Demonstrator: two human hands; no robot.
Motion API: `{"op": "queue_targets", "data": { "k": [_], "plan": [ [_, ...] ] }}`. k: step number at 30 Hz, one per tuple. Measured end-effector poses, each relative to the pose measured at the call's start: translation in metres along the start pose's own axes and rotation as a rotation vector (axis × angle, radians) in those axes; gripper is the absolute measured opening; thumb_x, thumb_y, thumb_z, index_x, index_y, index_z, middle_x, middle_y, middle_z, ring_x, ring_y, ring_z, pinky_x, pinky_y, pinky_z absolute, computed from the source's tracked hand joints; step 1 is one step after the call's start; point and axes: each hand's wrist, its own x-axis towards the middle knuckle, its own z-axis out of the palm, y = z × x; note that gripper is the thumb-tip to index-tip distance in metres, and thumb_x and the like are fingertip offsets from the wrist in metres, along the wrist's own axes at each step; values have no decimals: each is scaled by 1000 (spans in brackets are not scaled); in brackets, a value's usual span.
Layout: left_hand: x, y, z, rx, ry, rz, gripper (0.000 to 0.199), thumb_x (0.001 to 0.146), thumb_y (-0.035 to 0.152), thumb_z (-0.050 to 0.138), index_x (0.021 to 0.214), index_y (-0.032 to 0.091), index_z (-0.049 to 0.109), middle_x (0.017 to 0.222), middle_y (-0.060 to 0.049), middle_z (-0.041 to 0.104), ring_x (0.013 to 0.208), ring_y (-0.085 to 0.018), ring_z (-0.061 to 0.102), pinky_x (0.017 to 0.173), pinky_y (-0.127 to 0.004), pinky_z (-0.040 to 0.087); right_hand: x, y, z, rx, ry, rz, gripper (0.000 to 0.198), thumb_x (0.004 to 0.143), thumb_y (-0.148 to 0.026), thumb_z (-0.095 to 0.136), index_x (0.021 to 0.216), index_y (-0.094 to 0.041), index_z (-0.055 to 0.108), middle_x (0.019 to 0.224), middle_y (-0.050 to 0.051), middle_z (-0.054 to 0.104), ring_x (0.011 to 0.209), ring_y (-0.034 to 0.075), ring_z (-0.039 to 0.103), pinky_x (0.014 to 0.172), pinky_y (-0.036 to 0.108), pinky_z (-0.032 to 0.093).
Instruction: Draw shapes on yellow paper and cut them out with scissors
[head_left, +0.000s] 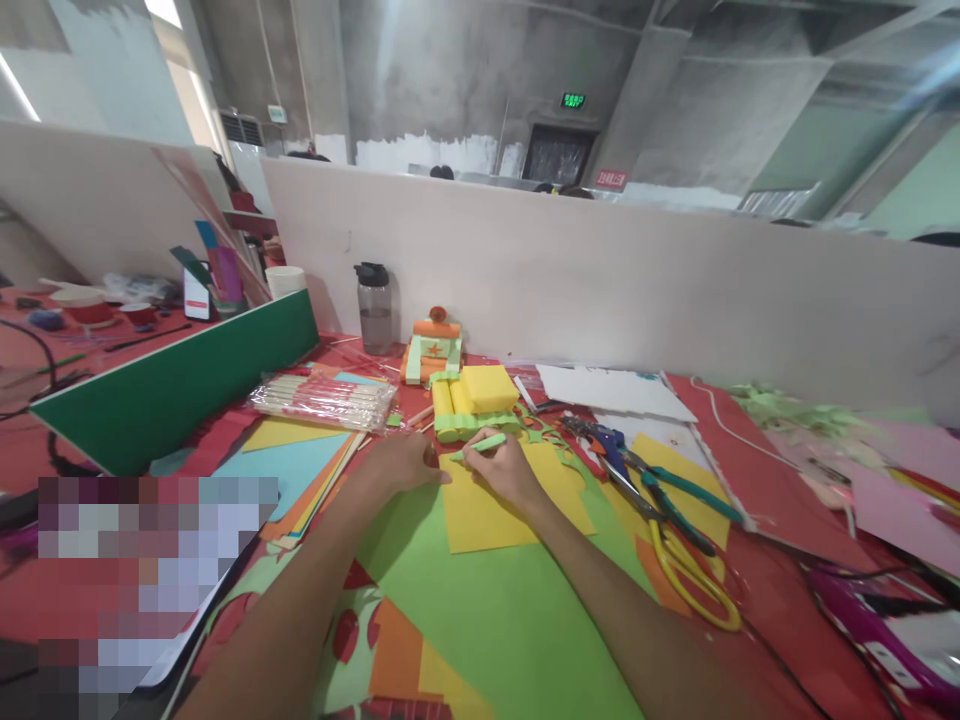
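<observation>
My right hand point(504, 465) is closed around a light green pen point(484, 447), its tip down at the upper left part of a yellow sheet of paper point(491, 520). At that sheet's left edge, my left hand point(405, 462) has curled fingers, with the thumb touching the paper. The sheet's right side has curved cut-outs. Under it lies a large green sheet point(480, 610). Just beyond my hands stands a yellow paper-covered block point(489, 388) beside yellow rolls bound with green strips point(451, 405). Behind that is an orange and light green paper model point(433, 350).
To the right lie yellow-handled scissors point(694, 580) and green-handled pliers point(679, 490). Bagged sticks point(322, 400) and coloured paper point(285, 465) lie left, near a green board point(202, 375). A water bottle point(373, 308) stands by the white partition point(600, 270). A magenta device point(877, 640) sits far right.
</observation>
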Motion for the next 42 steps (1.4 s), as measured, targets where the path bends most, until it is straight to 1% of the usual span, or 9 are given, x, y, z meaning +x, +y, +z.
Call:
{"op": "queue_targets", "data": {
  "k": [5, 8, 13, 16, 22, 28, 33, 38, 42],
  "plan": [
    [2, -2, 1, 8, 2, 17, 41, 70, 64, 66, 82, 25, 64, 91, -6, 73, 85, -29, 68, 64, -33, 44, -1, -5, -1, 8, -46, 2, 15, 77, -31, 67, 74, -19, 59, 57, -1, 64, 46, 13, 55, 43, 22, 42],
    [2, -3, 2, 7, 1, 22, 42, 70, 65, 65, 83, 25, 64, 92, -7, 73, 85, -29, 68, 64, -34, 45, -2, -6, -2, 6, -72, -5, 14, 76, -30, 68, 73, -19, 58, 52, -3, 60, 44, 13, 54, 43, 21, 41],
    [2, -4, 2, 10, 3, 28, 42, 70, 65, 65, 86, 25, 65, 95, -7, 73, 88, -31, 68, 67, -35, 47, -3, -7, -2, -3, -81, -20, 14, 77, -30, 66, 72, -20, 58, 50, -3, 59, 44, 13, 54, 43, 22, 42],
    [2, -4, 1, -2, -1, 25, 41, 71, 63, 66, 86, 25, 66, 96, -7, 74, 90, -30, 69, 67, -35, 48, -3, -7, -1, -27, -48, -23, 14, 77, -30, 65, 71, -20, 57, 49, -4, 58, 43, 13, 54, 43, 22, 41],
    [2, -2, 0, -13, -8, 13, 37, 71, 60, 68, 85, 25, 67, 91, -6, 75, 87, -29, 70, 66, -33, 47, -1, -2, -3, -74, 46, -23, 15, 79, -32, 63, 72, -21, 56, 53, -3, 59, 44, 14, 59, 44, 22, 44],
    [1, -2, -1, 4, -17, 15, 39, 71, 62, 67, 86, 26, 68, 94, -6, 74, 88, -30, 69, 68, -34, 47, 1, 1, -4, -71, 64, -21, 15, 79, -32, 63, 72, -20, 56, 57, -2, 62, 46, 15, 62, 45, 23, 44],
    [2, -2, 0, 4, -13, 16, 39, 71, 62, 67, 85, 26, 68, 93, -6, 75, 87, -29, 69, 67, -33, 47, -2, -3, -2, -24, 11, -24, 18, 79, -35, 66, 74, -19, 59, 60, 0, 65, 48, 14, 59, 46, 23, 44],
    [4, -4, 2, -11, -9, 25, 38, 70, 62, 68, 82, 26, 66, 92, -5, 75, 86, -28, 70, 64, -31, 46, -4, -9, 1, 47, -69, -13, 21, 79, -37, 70, 77, -18, 62, 58, 0, 64, 47, 12, 52, 45, 22, 39],
    [3, -3, 1, -16, -2, 19, 38, 70, 61, 69, 81, 25, 66, 91, -6, 75, 85, -28, 70, 63, -32, 46, -4, -11, 2, 67, -74, 4, 20, 77, -37, 71, 75, -19, 62, 52, -3, 60, 44, 11, 48, 42, 22, 35]
  ]
}}
